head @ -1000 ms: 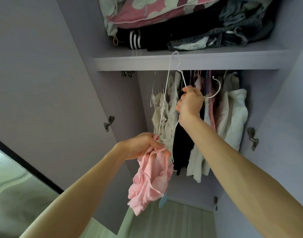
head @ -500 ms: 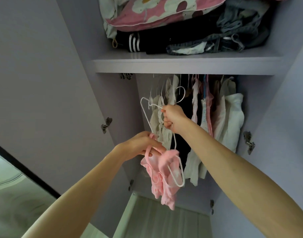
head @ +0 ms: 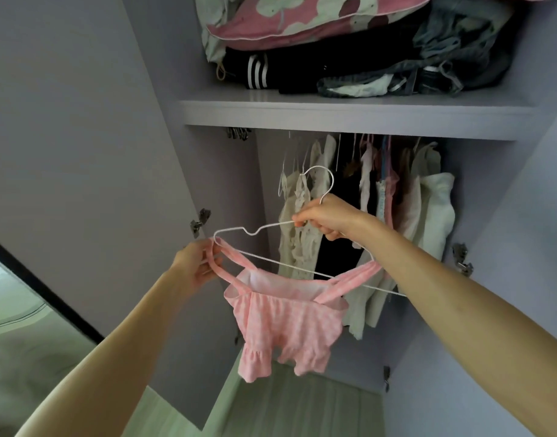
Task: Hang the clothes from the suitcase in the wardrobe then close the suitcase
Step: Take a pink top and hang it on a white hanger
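A small pink strappy top point(head: 283, 326) hangs spread out below a white wire hanger point(head: 255, 230) in front of the open wardrobe. My right hand point(head: 326, 220) grips the hanger at the base of its hook. My left hand point(head: 196, 263) pinches the top's left strap at the hanger's left end. The right strap lies over the hanger's right side, next to my right forearm. The suitcase is out of view.
Several pale, pink and black garments point(head: 365, 222) hang from the rail behind the hanger. The shelf point(head: 334, 115) above holds folded dark clothes and a floral pink cushion point(head: 302, 17). Open wardrobe doors point(head: 81, 152) stand on both sides, with hinges showing.
The hanger came down from the rail and turned level. The bunched pink top has been spread out, with its straps now on the hanger's two ends.
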`<action>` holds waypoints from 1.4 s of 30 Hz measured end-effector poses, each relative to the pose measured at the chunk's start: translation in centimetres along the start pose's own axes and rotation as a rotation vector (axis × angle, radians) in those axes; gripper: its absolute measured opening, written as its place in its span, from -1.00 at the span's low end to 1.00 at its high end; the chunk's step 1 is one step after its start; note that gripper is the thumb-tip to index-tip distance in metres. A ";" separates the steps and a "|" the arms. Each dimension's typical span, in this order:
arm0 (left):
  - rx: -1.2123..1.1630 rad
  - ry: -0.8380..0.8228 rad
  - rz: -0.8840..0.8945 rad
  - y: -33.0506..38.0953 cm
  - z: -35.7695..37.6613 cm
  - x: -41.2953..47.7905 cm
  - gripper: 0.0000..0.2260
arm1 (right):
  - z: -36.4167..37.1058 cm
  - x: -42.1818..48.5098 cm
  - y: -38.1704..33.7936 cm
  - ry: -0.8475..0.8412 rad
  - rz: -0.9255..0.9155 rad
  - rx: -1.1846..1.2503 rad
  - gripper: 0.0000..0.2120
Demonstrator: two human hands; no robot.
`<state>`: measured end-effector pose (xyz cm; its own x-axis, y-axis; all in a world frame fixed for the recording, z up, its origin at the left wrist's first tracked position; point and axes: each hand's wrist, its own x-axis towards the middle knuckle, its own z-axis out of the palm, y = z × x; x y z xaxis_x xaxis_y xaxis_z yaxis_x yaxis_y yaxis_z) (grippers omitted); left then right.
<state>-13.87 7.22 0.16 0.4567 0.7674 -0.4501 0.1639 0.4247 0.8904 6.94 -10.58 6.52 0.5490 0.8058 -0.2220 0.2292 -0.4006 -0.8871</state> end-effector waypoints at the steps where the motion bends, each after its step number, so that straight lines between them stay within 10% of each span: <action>1: -0.022 0.001 0.012 0.4 -0.3 0.0 -0.88 | 0.2 -0.1 0.1 -0.008 -0.006 -0.035 -0.84; 16: 0.408 -0.233 0.070 2.0 1.9 -2.1 -0.82 | 2.2 -0.2 -1.6 -0.054 -0.107 -0.164 -0.88; 23: 1.275 -0.013 0.392 1.9 1.5 -1.9 -0.78 | 2.1 -0.7 -1.0 -0.033 -0.174 -0.261 -0.90; 28: 1.252 -0.330 0.509 1.9 4.4 -3.5 -0.78 | 2.0 -0.6 -0.6 -0.046 -0.228 -0.240 -0.96; 36: 1.090 -0.042 0.501 1.2 5.8 -3.2 -0.64 | -2.6 -2.5 4.2 -0.001 -0.159 -0.408 -0.67; 42: 1.019 0.026 0.460 1.3 5.6 -2.8 -0.64 | -4.3 -4.0 8.7 0.133 -0.189 -0.584 -0.82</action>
<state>-9.99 2.94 2.94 0.6415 0.7652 -0.0545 0.6300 -0.4849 0.6066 10.16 -19.20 1.40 0.5426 0.8400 0.0031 0.7128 -0.4586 -0.5306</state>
